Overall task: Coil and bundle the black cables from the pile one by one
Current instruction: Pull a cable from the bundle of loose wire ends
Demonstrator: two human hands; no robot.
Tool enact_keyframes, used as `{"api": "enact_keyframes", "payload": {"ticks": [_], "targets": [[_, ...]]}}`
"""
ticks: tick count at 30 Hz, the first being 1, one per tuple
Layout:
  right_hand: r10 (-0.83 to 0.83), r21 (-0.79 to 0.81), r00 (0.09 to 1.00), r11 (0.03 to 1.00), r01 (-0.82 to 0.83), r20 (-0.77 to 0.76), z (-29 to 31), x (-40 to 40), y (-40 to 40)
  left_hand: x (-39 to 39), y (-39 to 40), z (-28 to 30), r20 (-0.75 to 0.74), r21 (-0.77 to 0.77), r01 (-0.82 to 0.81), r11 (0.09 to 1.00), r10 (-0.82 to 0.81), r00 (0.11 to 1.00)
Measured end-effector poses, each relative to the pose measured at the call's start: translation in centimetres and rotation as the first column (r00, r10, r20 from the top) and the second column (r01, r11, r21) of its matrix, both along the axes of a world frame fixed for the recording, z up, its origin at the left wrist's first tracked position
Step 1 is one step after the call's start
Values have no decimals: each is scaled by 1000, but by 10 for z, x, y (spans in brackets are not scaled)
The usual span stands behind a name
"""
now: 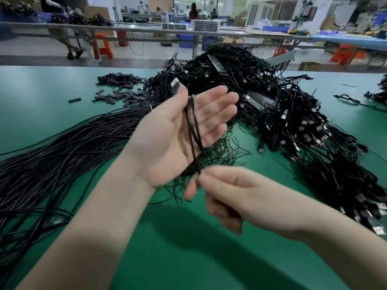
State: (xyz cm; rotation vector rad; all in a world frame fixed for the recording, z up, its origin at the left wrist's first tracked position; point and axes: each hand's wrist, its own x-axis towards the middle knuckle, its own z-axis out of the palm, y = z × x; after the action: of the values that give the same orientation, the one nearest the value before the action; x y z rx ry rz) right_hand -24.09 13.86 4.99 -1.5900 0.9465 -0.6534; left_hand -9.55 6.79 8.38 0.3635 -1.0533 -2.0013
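Note:
My left hand (178, 135) is raised palm up over the green table (188, 258), its fingers straight. A black cable (193, 126) runs in loops across that palm, between the thumb and the fingers. Its silver plug (175, 83) sticks out by the thumb tip. Just below the left palm, my right hand (228, 193) pinches the lower end of the loops between thumb and forefinger, blurred by motion. Long straight black cables (62, 147) lie in a pile on the left. A big tangled heap of cables with USB plugs (282, 114) fills the right.
Small black sleeves (119, 88) are scattered at the back left of the table. Thin black ties (219, 151) lie under my hands. Long grey strips (278, 58) rest on the heap. Behind the table stand workbenches, orange stools and people.

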Motion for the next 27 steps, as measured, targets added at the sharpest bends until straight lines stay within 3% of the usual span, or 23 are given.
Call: {"api": "enact_keyframes", "payload": {"ticks": [1,3,5,6,7,8,10,12,16,20,24,27], "targets": [[-2,41,996,999,5,-88,-6,-5,-3,7,2,4,7,-20,42,999,-42,999],[-169,6,956,984,176,-240,-3,-22,-16,19,6,9,211,-131,185,974,-154,965],[-327,-46,914,944,326,-238,14,-39,-28,23,9,8,556,-227,383,895,-203,806],[-368,-67,908,930,362,-200,25,-44,-33,20,11,7,688,-240,426,872,-157,709],[-380,-97,910,924,369,-164,35,-45,-34,14,11,3,740,-244,386,890,-87,667],[-381,-148,915,921,362,-131,43,-42,-31,6,10,-2,721,-252,261,932,1,693],[-396,-275,915,890,363,-73,46,-25,-20,-8,7,-8,528,-198,-62,978,160,834],[-412,-310,911,868,388,-16,36,-4,-9,-15,7,-8,293,-76,-166,983,181,939],[-496,-155,867,861,484,-48,1,11,-7,-16,6,-11,118,4,-150,989,148,982],[-483,2,869,874,486,-106,-11,4,-10,-16,6,-13,140,-39,-109,993,113,984],[-352,148,923,932,331,153,-11,-3,-17,-17,9,-21,197,-38,76,996,-67,978],[-338,95,900,941,324,275,-12,-1,-19,-21,9,-24,194,-9,102,995,-99,976]]}}
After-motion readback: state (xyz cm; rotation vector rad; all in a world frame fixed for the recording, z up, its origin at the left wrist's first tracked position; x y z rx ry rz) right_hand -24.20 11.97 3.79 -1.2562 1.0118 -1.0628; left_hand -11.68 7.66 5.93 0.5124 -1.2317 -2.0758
